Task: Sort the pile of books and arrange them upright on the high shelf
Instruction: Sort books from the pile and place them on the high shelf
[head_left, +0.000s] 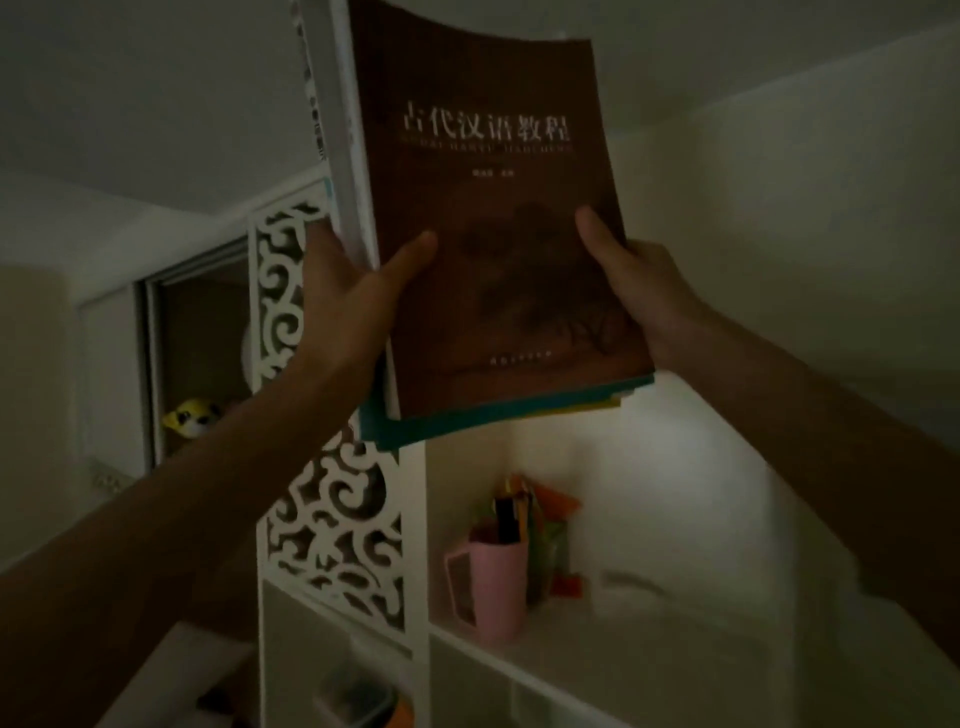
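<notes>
1. Because the shelf sits high, both hands raise a stack of books overhead, the brown Chinese-language textbook (498, 218) on the near face.
2. The left hand (343, 306) is the grip on the spine side, thumb across the cover; the right hand (639, 291) clamps the opposite edge, keeping the teal book (467, 423) behind from slipping.
3. The stack hangs in the air, tilted, beside the white fretwork shelf panel (332, 519).

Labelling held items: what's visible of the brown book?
The brown book is a soft paperback with pale Chinese title lettering and a faint picture lower down. It is raised, cover toward the camera, top bending back, frontmost of a held stack. The left hand and right hand grip its sides, thumbs on the cover.
</notes>
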